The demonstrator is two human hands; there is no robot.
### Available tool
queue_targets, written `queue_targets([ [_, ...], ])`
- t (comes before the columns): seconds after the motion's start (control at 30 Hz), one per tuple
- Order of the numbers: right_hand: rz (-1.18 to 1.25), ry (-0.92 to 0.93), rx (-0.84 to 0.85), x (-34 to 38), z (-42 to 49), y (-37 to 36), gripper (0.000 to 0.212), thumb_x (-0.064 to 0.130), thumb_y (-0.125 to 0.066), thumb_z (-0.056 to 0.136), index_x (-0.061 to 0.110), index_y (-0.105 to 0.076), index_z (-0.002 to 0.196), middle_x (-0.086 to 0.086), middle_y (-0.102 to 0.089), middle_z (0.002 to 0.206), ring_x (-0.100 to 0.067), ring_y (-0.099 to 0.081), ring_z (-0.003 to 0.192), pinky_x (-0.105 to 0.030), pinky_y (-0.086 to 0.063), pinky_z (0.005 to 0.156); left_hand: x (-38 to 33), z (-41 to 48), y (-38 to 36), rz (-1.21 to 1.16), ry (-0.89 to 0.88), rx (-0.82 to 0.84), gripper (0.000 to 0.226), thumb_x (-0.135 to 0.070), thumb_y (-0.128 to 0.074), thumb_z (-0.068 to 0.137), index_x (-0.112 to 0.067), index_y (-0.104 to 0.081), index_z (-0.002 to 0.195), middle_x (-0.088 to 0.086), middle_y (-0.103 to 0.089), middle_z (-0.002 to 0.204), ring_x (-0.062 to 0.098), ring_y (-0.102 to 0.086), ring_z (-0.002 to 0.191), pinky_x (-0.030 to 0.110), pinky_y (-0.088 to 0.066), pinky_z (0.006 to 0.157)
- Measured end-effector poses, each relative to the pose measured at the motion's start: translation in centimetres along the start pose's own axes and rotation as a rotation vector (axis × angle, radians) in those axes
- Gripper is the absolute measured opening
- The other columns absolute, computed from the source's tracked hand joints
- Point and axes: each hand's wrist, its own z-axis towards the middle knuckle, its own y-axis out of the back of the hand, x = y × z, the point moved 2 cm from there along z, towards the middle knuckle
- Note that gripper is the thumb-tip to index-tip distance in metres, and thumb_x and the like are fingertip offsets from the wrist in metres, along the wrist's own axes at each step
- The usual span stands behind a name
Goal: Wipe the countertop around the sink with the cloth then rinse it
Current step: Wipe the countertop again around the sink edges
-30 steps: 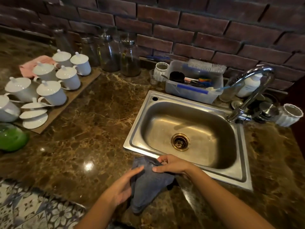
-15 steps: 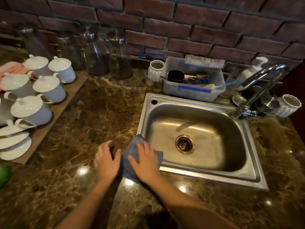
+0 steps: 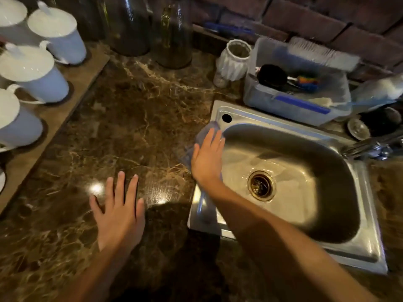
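My right hand (image 3: 207,158), fingers straight, presses blue cloth (image 3: 206,130) on sink (image 3: 368,243) left rim; left hand (image 3: 118,212) flat, fingers spread, on tabletop (image 3: 135,118).

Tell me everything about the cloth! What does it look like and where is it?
The cloth is blue-grey and looks like soft, thin fabric. It lies spread over the left rim of the sink, partly on the brown marble countertop. The right hand presses down on it with straight fingers and hides most of it. Only its edges peek out past the fingertips and beside the hand. It looks blurry, so I cannot tell if it is wet.
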Motion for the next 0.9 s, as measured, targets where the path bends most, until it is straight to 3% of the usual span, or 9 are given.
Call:
queue_targets([
  [0.13,-0.036,-0.029,-0.019,0.5,3.0,0.7,0.064,0.034,-0.026,0.104,0.001,-0.003,0.153,-0.021,-0.006,0.160,-0.037,-0.003,0.147,-0.042,-0.006,0.118,-0.1,0.1,0.1,-0.009,-0.012,0.008,0.059,-0.043,-0.016,0.096,-0.027,-0.019,0.153,0.001,-0.014,0.162,0.022,-0.005,0.150,0.059,-0.001,0.114],
  [0.27,0.101,0.032,0.010,0.6,-3.4,1.7,0.063,0.029,-0.033,0.103,0.001,-0.006,0.153,-0.020,-0.005,0.160,-0.035,-0.002,0.148,-0.040,-0.005,0.120,-0.3,0.0,0.4,-0.014,0.009,0.002,0.059,-0.044,-0.016,0.095,-0.028,-0.021,0.152,-0.001,-0.013,0.162,0.021,-0.005,0.149,0.057,-0.001,0.114],
  [0.33,0.047,0.067,0.063,0.2,-8.6,1.6,0.063,0.031,-0.032,0.102,0.002,-0.009,0.153,-0.021,-0.011,0.159,-0.035,-0.010,0.147,-0.042,-0.016,0.120,-0.3,-0.2,0.5,-0.026,-0.008,-0.002,0.059,-0.044,-0.016,0.096,-0.027,-0.024,0.152,0.001,-0.017,0.161,0.022,-0.008,0.149,0.057,-0.001,0.114],
  [0.43,-0.058,0.120,0.080,-0.9,-14.1,1.3,0.064,0.037,-0.030,0.091,0.003,-0.036,0.145,-0.022,-0.041,0.147,-0.036,-0.042,0.135,-0.044,-0.043,0.105,-0.2,-0.2,0.5,-0.014,-0.026,-0.007,0.060,-0.044,-0.016,0.096,-0.024,-0.025,0.152,0.004,-0.019,0.161,0.025,-0.011,0.149,0.058,-0.002,0.114],
  [0.5,-0.126,0.210,0.120,-2.6,-17.1,1.4,0.067,0.040,-0.033,0.084,0.006,-0.046,0.141,-0.018,-0.049,0.142,-0.033,-0.048,0.131,-0.044,-0.047,0.100,-0.2,-0.3,0.5,-0.008,-0.028,-0.009,0.061,-0.044,-0.015,0.096,-0.023,-0.026,0.152,0.004,-0.019,0.161,0.025,-0.011,0.149,0.058,-0.003,0.114],
  [0.63,-0.234,0.430,0.153,-5.6,-20.9,1.8,0.065,0.041,-0.036,0.086,0.011,-0.045,0.143,-0.011,-0.045,0.147,-0.027,-0.044,0.135,-0.045,-0.042,0.105,-0.2,-0.5,0.4,0.002,-0.038,-0.011,0.062,-0.044,-0.014,0.096,-0.021,-0.026,0.152,0.007,-0.021,0.160,0.027,-0.014,0.148,0.058,-0.005,0.113],
  [0.73,-0.200,0.326,0.127,-4.2,-19.1,1.8,0.068,0.042,-0.031,0.084,0.010,-0.044,0.142,-0.012,-0.047,0.146,-0.029,-0.044,0.135,-0.045,-0.045,0.102,-0.3,-0.4,0.4,0.021,-0.042,-0.009,0.061,-0.043,-0.015,0.097,-0.021,-0.025,0.152,0.007,-0.020,0.160,0.027,-0.013,0.148,0.059,-0.006,0.113],
  [0.83,-0.083,0.230,0.132,-1.9,-14.4,1.4,0.071,0.044,-0.016,0.092,0.004,-0.018,0.152,-0.020,-0.022,0.157,-0.036,-0.022,0.145,-0.047,-0.027,0.116,-0.1,-0.4,0.3,0.010,-0.038,-0.019,0.061,-0.044,-0.013,0.096,-0.023,-0.021,0.153,0.005,-0.015,0.161,0.026,-0.008,0.149,0.058,-0.002,0.114],
  [0.9,-0.013,0.121,0.101,-0.6,-10.3,1.3,0.068,0.041,-0.022,0.100,0.002,-0.005,0.153,-0.021,-0.007,0.160,-0.036,-0.009,0.147,-0.044,-0.016,0.120,-0.1,-0.4,0.2,-0.010,-0.034,-0.011,0.061,-0.044,-0.012,0.096,-0.025,-0.018,0.154,0.004,-0.012,0.162,0.024,-0.004,0.150,0.057,0.001,0.114],
])
